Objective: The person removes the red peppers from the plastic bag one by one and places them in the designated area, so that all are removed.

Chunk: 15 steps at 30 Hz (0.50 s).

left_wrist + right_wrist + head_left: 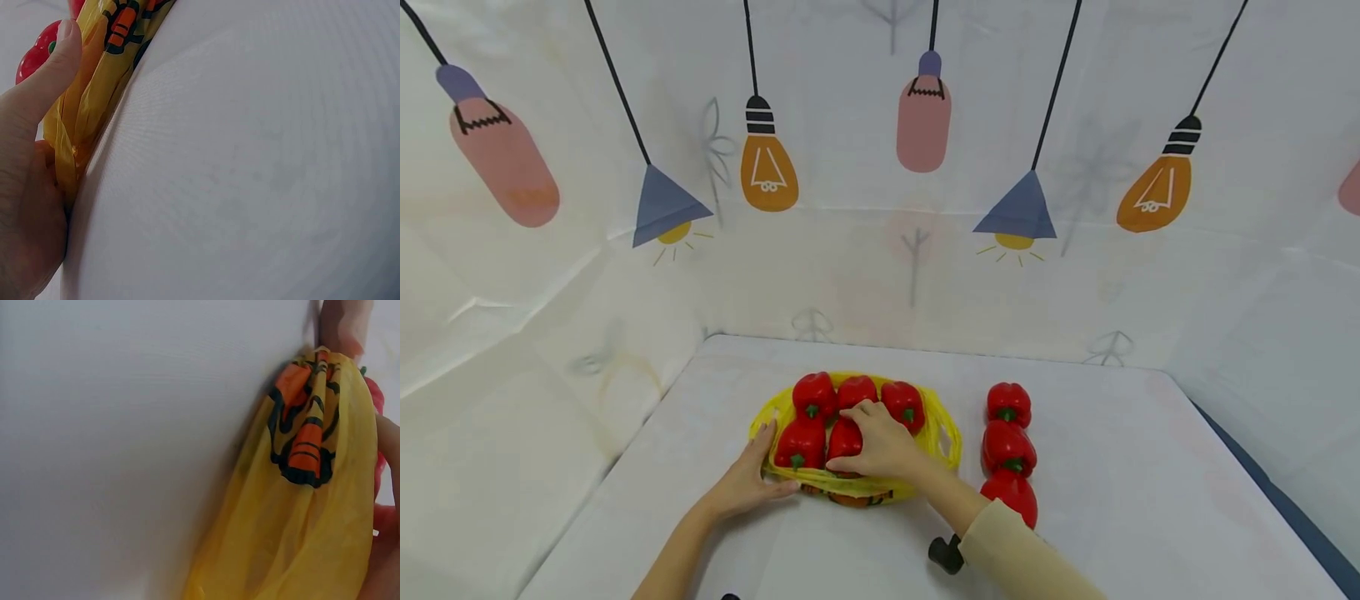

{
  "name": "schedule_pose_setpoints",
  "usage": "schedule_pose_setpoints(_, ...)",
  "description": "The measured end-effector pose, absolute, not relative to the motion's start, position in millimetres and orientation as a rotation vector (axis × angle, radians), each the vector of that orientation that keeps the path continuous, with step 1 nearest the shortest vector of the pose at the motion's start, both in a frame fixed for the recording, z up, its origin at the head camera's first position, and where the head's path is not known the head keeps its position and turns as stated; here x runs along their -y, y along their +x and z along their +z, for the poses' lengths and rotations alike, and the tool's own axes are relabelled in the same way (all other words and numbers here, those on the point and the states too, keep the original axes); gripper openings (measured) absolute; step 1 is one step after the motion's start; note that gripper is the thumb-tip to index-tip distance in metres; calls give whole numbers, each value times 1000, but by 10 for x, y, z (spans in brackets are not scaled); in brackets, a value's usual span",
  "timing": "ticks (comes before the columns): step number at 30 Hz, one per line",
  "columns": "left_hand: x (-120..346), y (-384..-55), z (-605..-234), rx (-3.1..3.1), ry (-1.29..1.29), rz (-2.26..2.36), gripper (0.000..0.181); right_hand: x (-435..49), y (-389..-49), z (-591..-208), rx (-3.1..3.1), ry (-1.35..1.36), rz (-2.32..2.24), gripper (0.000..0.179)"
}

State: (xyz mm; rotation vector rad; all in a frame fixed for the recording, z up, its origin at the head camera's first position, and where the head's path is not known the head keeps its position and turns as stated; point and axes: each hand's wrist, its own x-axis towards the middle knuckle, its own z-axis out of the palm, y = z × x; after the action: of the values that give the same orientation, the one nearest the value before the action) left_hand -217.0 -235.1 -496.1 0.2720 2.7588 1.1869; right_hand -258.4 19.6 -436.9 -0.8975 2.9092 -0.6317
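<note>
A yellow plastic bag (pixel 779 407) with an orange-and-black print lies on the white table, its mouth spread around several red bell peppers (pixel 801 442). My right hand (pixel 883 448) reaches over the bag and grips the front middle bell pepper (pixel 847 438) between thumb and fingers. At the bag's left side rests my left hand (pixel 747 482), fingers extended along the edge and thumb against the front. The left wrist view shows that thumb (pixel 57 65) lying over the yellow plastic (pixel 94 94). In the right wrist view the bag's printed front (pixel 281 537) hides most of the right hand.
Three more red bell peppers (pixel 1009 448) stand in a row right of the bag, the nearest partly behind the right forearm. A black piece (pixel 946 554) shows beside the right sleeve (pixel 1022 550). A white sheet printed with lamps (pixel 850 275) hangs behind the table (pixel 1112 467).
</note>
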Motion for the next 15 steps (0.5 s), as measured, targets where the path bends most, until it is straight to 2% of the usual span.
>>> schedule_pose_setpoints(6,2352,-2170,-4941,-2778,285,1172,113,-177,-2582,-4428,-2908,-924,-679,72)
schedule_pose_setpoints(15,2352,-2160,-4932,-2788,307,1141,113,-143,-2555,-4454,-2818,-887,-758,76)
